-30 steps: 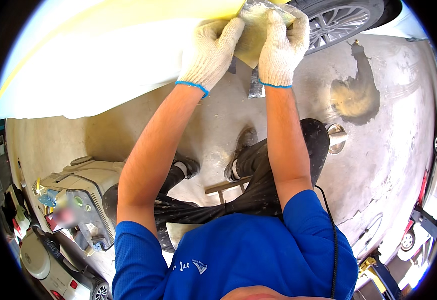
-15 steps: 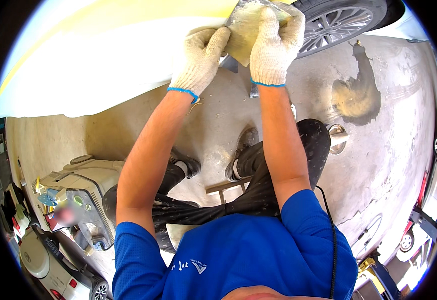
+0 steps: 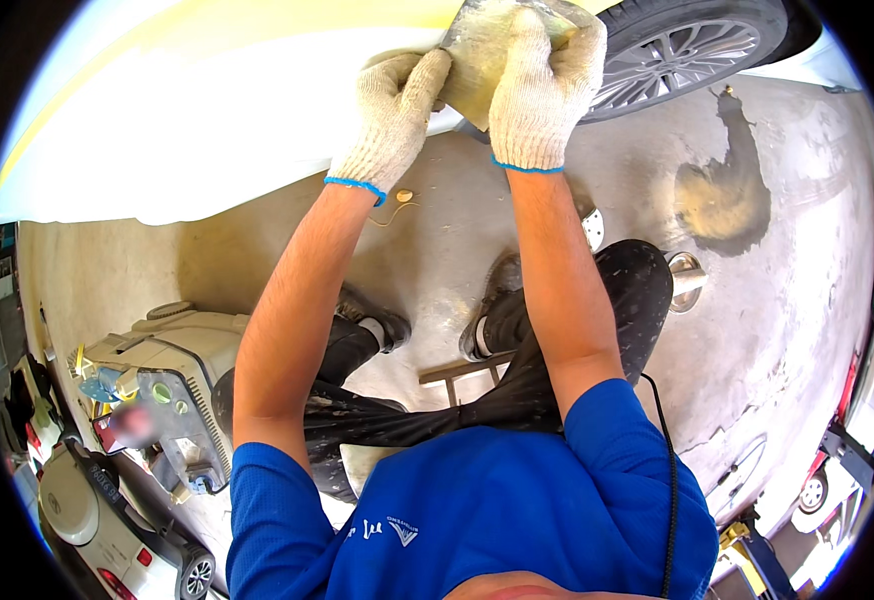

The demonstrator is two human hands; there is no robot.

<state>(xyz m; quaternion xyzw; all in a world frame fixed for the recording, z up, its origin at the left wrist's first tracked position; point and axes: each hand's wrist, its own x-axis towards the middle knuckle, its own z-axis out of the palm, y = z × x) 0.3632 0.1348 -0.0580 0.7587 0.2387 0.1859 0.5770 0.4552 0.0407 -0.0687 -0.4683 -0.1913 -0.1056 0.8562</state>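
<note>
Sheet [image 3: 475, 70], one, yellow-stained, far in the scene, between two gloved hands. Right hand [image 3: 545, 95] clamped on it, thumb across the near face; left hand [image 3: 392, 115] at its left edge, thumb alongside, cannot tell whether gripping. Behind, one pale car panel [image 3: 207, 130], lower edge curving off left; one wheel [image 3: 672, 60] just right. Room for moving on concrete floor [image 3: 627, 170] at right, around one dark patch [image 3: 752, 210]. Nearer, two shoes [image 3: 394, 328]; left, one beige box [image 3: 182, 345].
</note>
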